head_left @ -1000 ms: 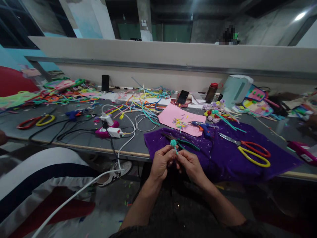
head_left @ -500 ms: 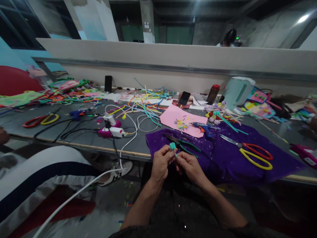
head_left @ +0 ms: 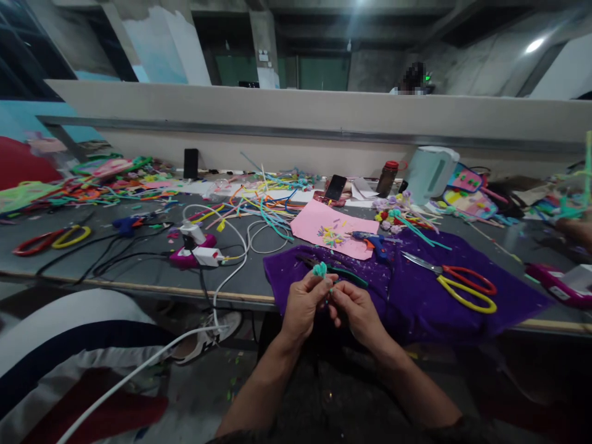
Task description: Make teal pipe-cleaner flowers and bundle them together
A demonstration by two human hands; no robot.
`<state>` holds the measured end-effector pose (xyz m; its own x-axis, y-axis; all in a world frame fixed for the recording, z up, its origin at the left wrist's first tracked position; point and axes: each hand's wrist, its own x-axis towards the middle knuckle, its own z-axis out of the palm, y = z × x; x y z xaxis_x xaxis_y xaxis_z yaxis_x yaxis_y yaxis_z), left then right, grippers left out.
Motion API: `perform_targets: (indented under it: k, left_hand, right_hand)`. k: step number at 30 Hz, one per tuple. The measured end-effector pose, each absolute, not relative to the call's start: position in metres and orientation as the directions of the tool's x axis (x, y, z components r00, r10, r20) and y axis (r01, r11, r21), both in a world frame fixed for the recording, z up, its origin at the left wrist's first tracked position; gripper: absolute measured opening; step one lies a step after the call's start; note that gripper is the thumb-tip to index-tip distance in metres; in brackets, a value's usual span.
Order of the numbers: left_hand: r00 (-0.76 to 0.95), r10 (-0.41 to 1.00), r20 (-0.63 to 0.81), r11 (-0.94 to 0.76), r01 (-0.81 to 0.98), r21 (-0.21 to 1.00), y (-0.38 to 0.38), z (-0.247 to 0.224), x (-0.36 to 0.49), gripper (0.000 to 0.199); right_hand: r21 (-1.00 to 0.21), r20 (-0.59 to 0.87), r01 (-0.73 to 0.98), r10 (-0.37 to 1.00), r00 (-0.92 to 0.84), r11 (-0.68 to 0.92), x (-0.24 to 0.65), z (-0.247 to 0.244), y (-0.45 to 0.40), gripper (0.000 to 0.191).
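Between thumb and fingers of my left hand (head_left: 303, 305) is a small turquoise fuzzy piece (head_left: 319, 269), its curled top showing above the fingertips. My right hand (head_left: 354, 306) is pinched close beside it, at the lower end of the same piece. Both hands are over the near edge of a purple cloth (head_left: 416, 290). Just behind them lie pliers with green handles (head_left: 349, 275), partly hidden. A blue glue gun (head_left: 377, 245) rests at the edge of a pink sheet (head_left: 305, 223) bearing small coloured bits. Scissors with red and yellow handles (head_left: 467, 290) lie to the right.
A power strip (head_left: 178, 258) with white cables stands left of the cloth. Beyond are loose coloured stems (head_left: 272, 213), a phone (head_left: 335, 187), a brown bottle (head_left: 387, 179) and a green jug (head_left: 432, 174). Another person's leg is at the left; another person's hand (head_left: 576, 229) is at the right edge.
The view has shifted slightly, moving the table's things leftward in the picture. Another person's hand with a green stem has come further into view at the right. My hands still hold the turquoise piece.
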<state>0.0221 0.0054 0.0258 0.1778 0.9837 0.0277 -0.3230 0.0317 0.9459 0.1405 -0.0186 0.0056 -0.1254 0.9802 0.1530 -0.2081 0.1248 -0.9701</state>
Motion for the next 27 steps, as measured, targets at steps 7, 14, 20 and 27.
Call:
perform_targets:
  k: [7,14,20,27]
  left_hand:
    - [0.158,0.985,0.068,-0.001,-0.392,0.920,0.031,0.054,0.023,0.020]
    - [0.208,0.970,0.125,-0.017,-0.455,0.890,0.074,0.102,0.017,0.020]
    - [0.278,0.956,0.093,0.056,-0.486,0.872,0.118,0.113,0.021,0.016]
    - [0.305,0.952,0.038,-0.004,-0.111,0.994,0.141,0.091,0.021,0.026]
  right_hand:
    - [-0.979,0.191,-0.107,0.962,-0.194,0.172,0.142,0.016,-0.015,0.031]
    - [-0.966,0.122,0.181,0.940,-0.318,0.187,0.171,0.022,-0.021,0.026]
    - [-0.905,0.067,0.381,0.949,-0.309,0.188,0.212,0.031,-0.016,0.022]
    - [-0.863,0.132,0.450,0.961,-0.242,0.231,0.237,0.064,0.033,0.022]
